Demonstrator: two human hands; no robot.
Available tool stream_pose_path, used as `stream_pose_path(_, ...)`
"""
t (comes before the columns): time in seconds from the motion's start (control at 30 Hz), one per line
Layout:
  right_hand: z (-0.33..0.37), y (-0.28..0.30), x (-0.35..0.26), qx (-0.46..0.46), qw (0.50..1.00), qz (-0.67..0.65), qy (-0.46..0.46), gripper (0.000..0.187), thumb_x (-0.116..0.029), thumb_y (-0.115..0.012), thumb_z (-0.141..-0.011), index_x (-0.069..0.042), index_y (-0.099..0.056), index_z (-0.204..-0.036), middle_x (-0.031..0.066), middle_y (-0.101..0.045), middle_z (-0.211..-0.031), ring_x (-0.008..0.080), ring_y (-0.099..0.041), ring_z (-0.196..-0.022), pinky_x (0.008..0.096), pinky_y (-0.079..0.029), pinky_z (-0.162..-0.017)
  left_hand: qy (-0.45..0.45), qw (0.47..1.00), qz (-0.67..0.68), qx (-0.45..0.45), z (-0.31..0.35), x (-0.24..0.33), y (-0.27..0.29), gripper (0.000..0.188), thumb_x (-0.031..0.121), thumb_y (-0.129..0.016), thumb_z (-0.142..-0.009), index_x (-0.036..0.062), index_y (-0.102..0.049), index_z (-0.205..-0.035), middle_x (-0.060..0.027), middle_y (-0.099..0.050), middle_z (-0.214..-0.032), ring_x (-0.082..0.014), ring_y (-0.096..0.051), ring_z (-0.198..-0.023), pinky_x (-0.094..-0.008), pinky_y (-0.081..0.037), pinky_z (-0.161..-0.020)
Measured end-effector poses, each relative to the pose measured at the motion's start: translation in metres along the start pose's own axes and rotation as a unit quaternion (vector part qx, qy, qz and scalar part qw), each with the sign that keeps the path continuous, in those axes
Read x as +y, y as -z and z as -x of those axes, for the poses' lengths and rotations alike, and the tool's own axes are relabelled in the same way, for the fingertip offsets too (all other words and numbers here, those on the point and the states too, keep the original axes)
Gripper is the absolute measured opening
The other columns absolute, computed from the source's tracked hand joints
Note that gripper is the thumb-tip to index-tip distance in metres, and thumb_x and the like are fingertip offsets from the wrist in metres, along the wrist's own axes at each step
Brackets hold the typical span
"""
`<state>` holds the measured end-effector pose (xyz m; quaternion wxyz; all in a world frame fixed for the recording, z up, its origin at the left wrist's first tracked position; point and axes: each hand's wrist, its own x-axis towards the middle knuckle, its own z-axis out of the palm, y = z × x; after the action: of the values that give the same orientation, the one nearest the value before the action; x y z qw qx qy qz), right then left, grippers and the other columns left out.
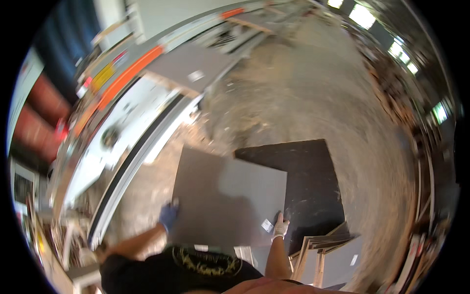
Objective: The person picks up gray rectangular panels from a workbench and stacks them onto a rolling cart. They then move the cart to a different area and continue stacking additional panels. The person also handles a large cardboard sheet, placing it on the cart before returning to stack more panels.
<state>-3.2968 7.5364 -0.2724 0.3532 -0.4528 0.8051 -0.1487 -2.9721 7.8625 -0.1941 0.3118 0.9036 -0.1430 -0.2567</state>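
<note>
A large flat grey panel [230, 191] is held out in front of my body, with a small white label near its right edge. My left hand [169, 215], in a blue glove, is closed on the panel's left edge; motion blurs it somewhat. At the right edge, beside the label, my right hand [280, 227] grips the panel in a pale glove with dark fingertips. Beyond the panel and to its right lies a dark sheet [313, 181] on the floor, partly covered by the panel from this view.
Several panels are stacked at the lower right, a grey one [342, 262] among them. On the left runs a long machine with a pale rail [139, 157] and an orange strip [129, 73]. Another grey panel [191, 66] rests on it. Piled boards [387, 93] line the right side.
</note>
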Motion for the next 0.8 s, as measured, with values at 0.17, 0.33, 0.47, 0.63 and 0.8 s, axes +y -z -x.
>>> stream_pose_path(0.17,0.106,-0.019,0.047,-0.388,0.853,-0.348,0.031,0.047,-0.035,-0.064,-0.080,0.000,-0.055,-0.110,0.0072,-0.059,-0.104,0.0195,-0.056,-0.091,0.0348,-0.046,-0.081,0.002,1.000,0.014,0.025,0.032,0.008,0.183,0.038,0.037,-0.052,-0.089,0.0014,-0.062,-0.095,-0.0112,-0.064,-0.075,-0.0146,-0.053,-0.067,-0.0312,-0.045,-0.063)
stream_pose_path(0.33,0.301,-0.047,-0.023,-0.507,0.788,-0.347,0.040,0.044,-0.033,-0.062,-0.083,-0.001,-0.054,-0.111,0.0076,-0.058,-0.104,0.0210,-0.056,-0.089,0.0350,-0.048,-0.079,0.103,0.978,-0.114,0.145,0.025,-0.076,0.319,0.059,0.059,-0.046,-0.082,0.0096,-0.061,-0.110,-0.0179,-0.064,-0.101,-0.0341,-0.060,-0.095,-0.0407,-0.046,-0.082)
stream_pose_path(0.47,0.400,-0.097,-0.028,-0.494,0.790,-0.361,0.021,0.045,-0.036,-0.058,-0.085,0.000,-0.053,-0.112,0.0094,-0.057,-0.106,0.0225,-0.056,-0.093,0.0361,-0.048,-0.081,0.068,0.960,-0.123,0.240,-0.026,-0.129,0.383,0.061,0.051,-0.056,-0.079,0.0129,-0.047,-0.126,-0.0161,-0.059,-0.112,-0.0330,-0.056,-0.105,-0.0403,-0.041,-0.093)
stream_pose_path(0.63,0.518,-0.118,-0.046,-0.554,0.735,-0.385,-0.067,0.049,-0.039,-0.053,-0.088,-0.002,-0.048,-0.118,0.0112,-0.056,-0.110,0.0243,-0.057,-0.095,0.0393,-0.050,-0.082,-0.032,0.914,-0.106,0.390,-0.044,-0.170,0.396,0.065,0.041,-0.065,-0.075,0.0166,-0.042,-0.131,-0.0124,-0.040,-0.135,-0.0296,-0.036,-0.125,-0.0412,-0.032,-0.102)
stream_pose_path(0.8,0.549,-0.194,-0.054,-0.647,0.678,-0.326,-0.119,0.048,-0.038,-0.055,-0.086,-0.007,-0.044,-0.122,0.0084,-0.054,-0.115,0.0258,-0.052,-0.105,0.0439,-0.046,-0.088,-0.001,0.882,0.000,0.470,0.010,-0.160,0.335,0.083,0.031,-0.072,-0.071,0.0119,-0.026,-0.138,-0.0154,-0.033,-0.138,-0.0302,-0.029,-0.130,-0.0398,-0.029,-0.105)
